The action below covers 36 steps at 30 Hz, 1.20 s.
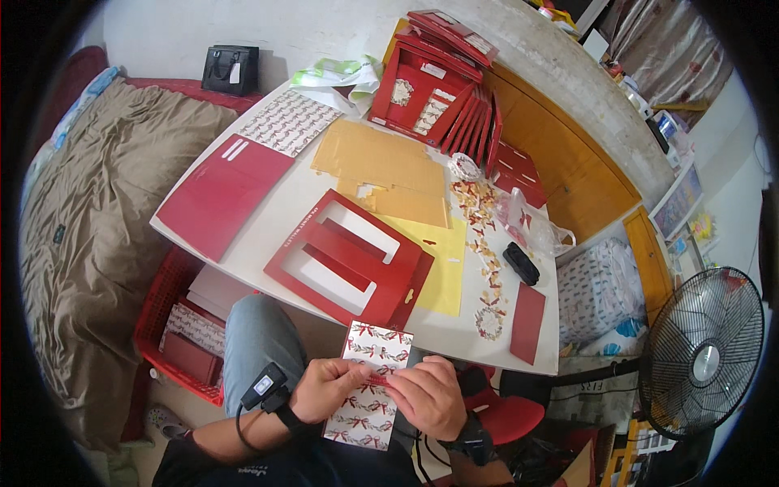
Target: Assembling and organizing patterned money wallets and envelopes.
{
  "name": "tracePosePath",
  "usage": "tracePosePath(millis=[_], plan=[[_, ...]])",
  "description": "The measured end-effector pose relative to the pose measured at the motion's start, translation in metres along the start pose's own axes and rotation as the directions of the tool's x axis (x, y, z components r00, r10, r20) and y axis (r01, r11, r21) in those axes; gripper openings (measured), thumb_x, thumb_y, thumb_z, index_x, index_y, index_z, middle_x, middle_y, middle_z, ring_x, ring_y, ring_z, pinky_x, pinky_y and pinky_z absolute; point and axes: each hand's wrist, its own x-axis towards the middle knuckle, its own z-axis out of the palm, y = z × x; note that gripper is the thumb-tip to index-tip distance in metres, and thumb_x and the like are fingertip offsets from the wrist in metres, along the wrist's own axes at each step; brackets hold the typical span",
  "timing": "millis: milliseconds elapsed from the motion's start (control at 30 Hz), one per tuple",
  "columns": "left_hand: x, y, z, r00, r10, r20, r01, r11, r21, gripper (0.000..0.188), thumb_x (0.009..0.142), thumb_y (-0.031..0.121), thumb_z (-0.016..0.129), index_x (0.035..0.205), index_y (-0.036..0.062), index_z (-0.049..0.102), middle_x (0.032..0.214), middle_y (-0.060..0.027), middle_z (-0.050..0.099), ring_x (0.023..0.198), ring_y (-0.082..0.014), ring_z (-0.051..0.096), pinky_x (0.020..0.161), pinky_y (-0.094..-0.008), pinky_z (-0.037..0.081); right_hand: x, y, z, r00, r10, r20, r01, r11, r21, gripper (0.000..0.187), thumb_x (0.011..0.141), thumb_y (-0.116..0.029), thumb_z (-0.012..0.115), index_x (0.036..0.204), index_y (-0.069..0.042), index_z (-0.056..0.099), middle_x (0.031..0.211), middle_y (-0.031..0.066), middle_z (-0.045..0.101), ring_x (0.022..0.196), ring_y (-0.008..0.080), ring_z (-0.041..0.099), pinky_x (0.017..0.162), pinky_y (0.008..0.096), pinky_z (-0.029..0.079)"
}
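Left hand (329, 390) and right hand (432, 398), close together, pinch a garland-patterned card (359, 425).
Probably light, stiffish, easily creased; best held by its side edges.

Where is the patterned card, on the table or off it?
Off it: the left hand holds the card above the lap, in front of the table's edge, with the right hand touching it.

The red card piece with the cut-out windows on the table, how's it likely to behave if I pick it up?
The red card piece is probably light for its size, since it looks like thin card with large openings. It may flex at the narrow strips beside the windows. Lying flat on the white table, it seems unlikely to roll or tip.
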Motion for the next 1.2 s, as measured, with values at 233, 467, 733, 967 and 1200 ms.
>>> tracePosePath(millis=[233,467,733,967,1200], plan=[[0.0,-0.014,-0.01,0.995,-0.005,0.097,0.019,0.991,-0.136,0.021,0.096,0.016,0.056,0.103,0.0006,0.068,0.084,0.0003,0.066,0.075,-0.0037,0.056,0.068,-0.0199,0.046,-0.003,0.006,0.005,0.991,0.066,-0.117,-0.051,0.99,0.131,0.03,0.072,-0.007,0.077,0.099,-0.008,0.065,0.094,0.0034,0.063,0.085,0.0236,0.058,0.083,0.0388,0.047],[-0.003,-0.015,-0.01,0.95,0.109,0.292,-0.137,0.988,0.076,0.037,0.087,-0.006,0.055,0.124,-0.0007,0.051,0.118,-0.0095,0.059,0.11,-0.0152,0.055,0.096,-0.0293,0.043,0.001,0.008,0.007,0.97,0.202,-0.134,-0.182,0.973,0.145,0.028,0.071,-0.005,0.077,0.096,-0.007,0.066,0.093,0.0043,0.064,0.081,0.0237,0.06,0.074,0.0373,0.046],[-0.004,-0.005,-0.003,0.907,0.303,0.292,-0.314,0.949,-0.008,0.08,0.082,-0.014,0.051,0.15,0.0022,0.011,0.142,-0.0144,0.04,0.13,-0.02,0.042,0.107,-0.0345,0.036,0.007,0.005,0.015,0.964,0.2,-0.177,-0.184,0.977,0.107,0.027,0.066,-0.002,0.08,0.09,-0.008,0.069,0.091,0.0038,0.067,0.079,0.024,0.062,0.071,0.0351,0.047],[-0.006,-0.005,-0.003,0.923,0.283,0.261,-0.286,0.958,-0.027,0.078,0.083,-0.013,0.049,0.15,0.0022,0.012,0.141,-0.0153,0.041,0.13,-0.0195,0.041,0.108,-0.0329,0.032,0.003,0.003,0.02,0.975,0.14,-0.172,-0.133,0.99,0.053,0.028,0.069,-0.004,0.077,0.095,-0.008,0.069,0.092,0.0016,0.063,0.082,0.0215,0.06,0.074,0.0354,0.045],[-0.007,-0.006,-0.003,0.919,0.299,0.258,-0.297,0.954,-0.049,0.077,0.083,-0.013,0.049,0.15,0.0017,0.013,0.141,-0.0149,0.041,0.13,-0.0188,0.041,0.109,-0.0324,0.031,0.0,0.002,0.024,0.986,0.077,-0.146,-0.082,0.996,-0.026,0.031,0.067,-0.003,0.077,0.097,-0.01,0.07,0.095,0.0023,0.061,0.082,0.0226,0.059,0.072,0.0365,0.045]])
